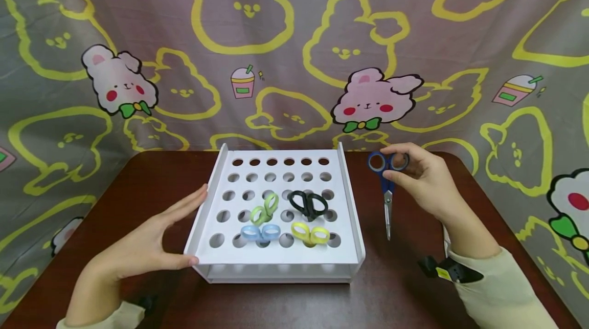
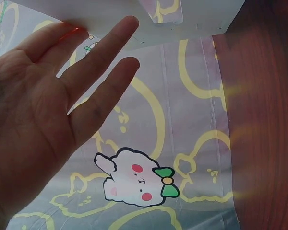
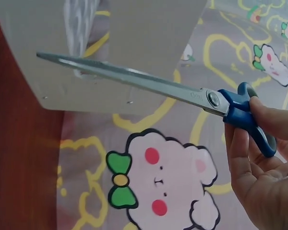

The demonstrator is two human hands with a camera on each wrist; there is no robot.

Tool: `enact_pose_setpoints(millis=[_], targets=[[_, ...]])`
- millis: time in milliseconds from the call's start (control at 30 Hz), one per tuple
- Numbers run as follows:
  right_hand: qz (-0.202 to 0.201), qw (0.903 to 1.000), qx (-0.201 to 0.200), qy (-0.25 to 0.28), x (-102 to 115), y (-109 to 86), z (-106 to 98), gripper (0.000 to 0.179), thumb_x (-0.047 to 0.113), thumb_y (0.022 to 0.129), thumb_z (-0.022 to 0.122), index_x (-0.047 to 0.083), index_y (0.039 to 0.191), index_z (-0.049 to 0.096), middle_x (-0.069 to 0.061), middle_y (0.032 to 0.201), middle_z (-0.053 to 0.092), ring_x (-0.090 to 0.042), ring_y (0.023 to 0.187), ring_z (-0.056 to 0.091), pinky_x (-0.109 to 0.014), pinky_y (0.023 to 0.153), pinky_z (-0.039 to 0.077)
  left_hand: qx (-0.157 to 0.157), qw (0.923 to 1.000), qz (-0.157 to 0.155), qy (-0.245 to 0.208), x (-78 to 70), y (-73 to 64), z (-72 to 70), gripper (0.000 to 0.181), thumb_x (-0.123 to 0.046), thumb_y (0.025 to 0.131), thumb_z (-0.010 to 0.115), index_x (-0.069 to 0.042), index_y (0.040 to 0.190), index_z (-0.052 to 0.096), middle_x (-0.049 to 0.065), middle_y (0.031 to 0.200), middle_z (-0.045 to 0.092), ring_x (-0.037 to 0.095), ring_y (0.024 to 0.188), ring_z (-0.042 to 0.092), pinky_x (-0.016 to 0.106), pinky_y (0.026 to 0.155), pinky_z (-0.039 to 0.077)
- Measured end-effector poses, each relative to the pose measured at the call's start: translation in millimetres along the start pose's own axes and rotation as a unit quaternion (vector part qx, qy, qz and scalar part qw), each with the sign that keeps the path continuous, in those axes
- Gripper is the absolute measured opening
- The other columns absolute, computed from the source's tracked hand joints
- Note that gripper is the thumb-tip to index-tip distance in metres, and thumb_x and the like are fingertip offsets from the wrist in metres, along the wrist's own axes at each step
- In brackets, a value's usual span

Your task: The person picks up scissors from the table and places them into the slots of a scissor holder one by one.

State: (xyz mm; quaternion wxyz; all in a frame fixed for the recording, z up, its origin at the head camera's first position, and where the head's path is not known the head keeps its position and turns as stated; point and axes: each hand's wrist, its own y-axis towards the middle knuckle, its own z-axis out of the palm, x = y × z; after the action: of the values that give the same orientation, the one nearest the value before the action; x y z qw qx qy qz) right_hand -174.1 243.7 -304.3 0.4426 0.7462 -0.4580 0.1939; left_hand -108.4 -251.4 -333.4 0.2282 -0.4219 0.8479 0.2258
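Observation:
Blue-handled scissors hang blades down, to the right of a white rack with rows of round holes. My right hand pinches their handles between thumb and fingers; in the right wrist view the blades are together. Along the rack's left side rests my left hand, its thumb at the front corner and its fingers straight along the wall. Green scissors, black scissors, light blue scissors and yellow scissors have their handles above the rack's top; their blades are hidden below.
The rack stands on a dark reddish-brown table. Behind the table hangs a patterned cloth with cartoon faces. Raised walls border the rack's left and right sides.

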Motion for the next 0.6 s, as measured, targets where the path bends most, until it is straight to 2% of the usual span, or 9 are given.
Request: enact_pose_setpoints(millis=[300,533,600], targets=[[-0.020,0.9991,-0.035,0.010,17,8.8,2,0.039,-0.009,0.083,0.073,0.003,0.120,0.066,0.003,0.084,0.055,-0.005,0.072,0.057,-0.015,0.064,0.045,0.000,1.0000,-0.003,0.001,-0.3,0.2,0.1,0.109,-0.026,0.070,0.089,-0.021,0.159,0.026,0.000,0.166,0.023,-0.013,0.144,0.018,-0.001,0.103,0.015],[-0.030,0.9967,-0.061,0.045,30,13.9,3,0.046,-0.012,0.082,0.072,0.003,0.125,0.067,0.005,0.083,0.059,-0.008,0.076,0.055,-0.016,0.063,0.044,-0.003,0.9998,-0.018,0.006,4.0,0.1,1.2,0.108,-0.027,0.070,0.089,-0.021,0.158,0.028,0.003,0.166,0.024,-0.014,0.144,0.017,-0.002,0.103,0.016],[-0.034,0.9957,-0.068,0.053,35,16.1,3,0.044,-0.013,0.081,0.072,0.002,0.123,0.067,0.005,0.082,0.059,-0.008,0.076,0.055,-0.016,0.065,0.045,-0.003,0.9999,-0.010,0.006,3.8,0.1,1.0,0.108,-0.027,0.070,0.089,-0.021,0.158,0.027,0.003,0.166,0.024,-0.013,0.145,0.017,-0.002,0.103,0.015]])
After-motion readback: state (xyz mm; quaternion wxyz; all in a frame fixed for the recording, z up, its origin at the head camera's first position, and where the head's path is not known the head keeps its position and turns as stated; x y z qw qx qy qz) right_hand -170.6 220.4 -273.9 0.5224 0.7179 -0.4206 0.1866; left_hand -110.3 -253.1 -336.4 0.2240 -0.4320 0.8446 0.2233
